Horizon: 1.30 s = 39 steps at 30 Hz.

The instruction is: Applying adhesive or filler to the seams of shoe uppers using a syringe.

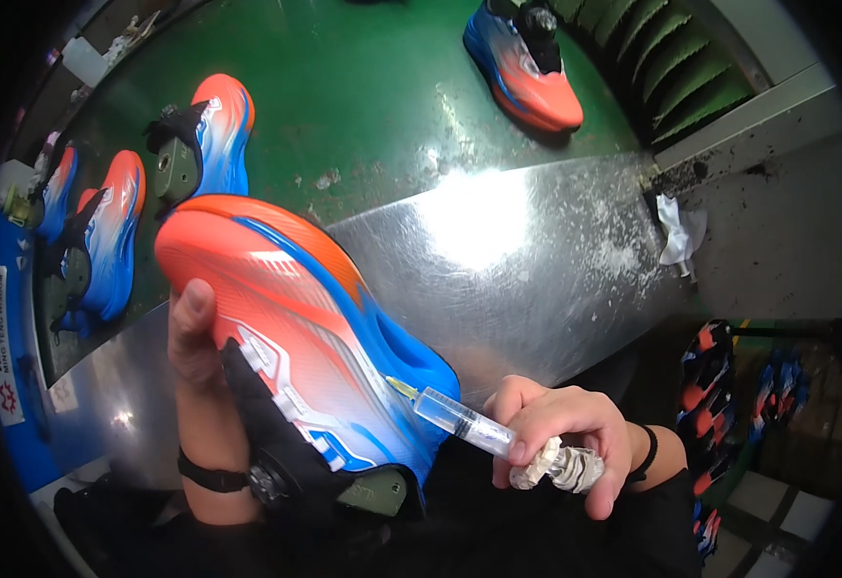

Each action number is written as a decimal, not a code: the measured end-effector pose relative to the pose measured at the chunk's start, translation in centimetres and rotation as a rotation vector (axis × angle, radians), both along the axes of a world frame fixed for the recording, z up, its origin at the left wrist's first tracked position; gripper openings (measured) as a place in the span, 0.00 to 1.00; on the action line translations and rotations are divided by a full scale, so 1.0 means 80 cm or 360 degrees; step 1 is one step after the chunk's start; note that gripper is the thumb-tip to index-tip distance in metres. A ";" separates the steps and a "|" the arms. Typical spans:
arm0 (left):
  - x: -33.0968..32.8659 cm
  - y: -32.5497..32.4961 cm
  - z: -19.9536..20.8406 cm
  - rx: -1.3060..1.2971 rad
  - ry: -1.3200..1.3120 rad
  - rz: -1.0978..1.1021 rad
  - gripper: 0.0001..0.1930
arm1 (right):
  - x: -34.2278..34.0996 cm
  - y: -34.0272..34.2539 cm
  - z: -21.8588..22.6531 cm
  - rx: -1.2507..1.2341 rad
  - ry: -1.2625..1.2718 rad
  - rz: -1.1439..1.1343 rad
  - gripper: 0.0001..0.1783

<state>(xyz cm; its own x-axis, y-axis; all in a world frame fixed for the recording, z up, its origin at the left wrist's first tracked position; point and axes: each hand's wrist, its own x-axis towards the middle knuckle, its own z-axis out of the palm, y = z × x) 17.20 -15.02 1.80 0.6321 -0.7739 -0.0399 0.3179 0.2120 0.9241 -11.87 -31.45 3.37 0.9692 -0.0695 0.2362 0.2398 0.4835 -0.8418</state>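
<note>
A running shoe (315, 318), coral at the toe and fading through white to blue at the heel, is tilted on its side in front of me, its thick sole facing up and right. My left hand (193, 328) grips it from below near the forefoot, partly hidden behind the upper. A dark green shoe last (375, 491) shows at its opening. In my right hand (565, 424) is a clear syringe (464, 421) with a yellow tip, its plunger end wrapped in crusted whitish material. The tip points at the seam between upper and blue sole, touching or very close to it.
Behind the shoe lies a shiny metal plate (556, 231) beside a green conveyor belt (363, 96). Similar shoes stand at the left (117, 231) and on the belt's far right (527, 67). A crumpled white tissue (676, 231) lies at the plate's right edge. Racked shoes (710, 405) stand lower right.
</note>
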 end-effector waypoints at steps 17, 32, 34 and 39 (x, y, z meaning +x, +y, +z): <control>0.008 0.071 -0.043 0.0232 0.0356 0.0206 0.26 | -0.045 0.003 -0.048 0.0048 0.0057 -0.0153 0.39; -0.007 0.228 -0.044 0.0564 0.0320 0.0277 0.21 | -0.017 0.028 -0.045 -0.0569 0.0078 -0.0431 0.34; -0.024 0.241 -0.038 0.0552 0.0318 0.0244 0.23 | -0.011 0.036 -0.045 -0.0668 0.0043 -0.0519 0.35; -0.074 0.251 -0.025 0.0543 0.0500 0.0278 0.33 | -0.003 0.040 -0.039 -0.0712 0.0053 -0.0552 0.35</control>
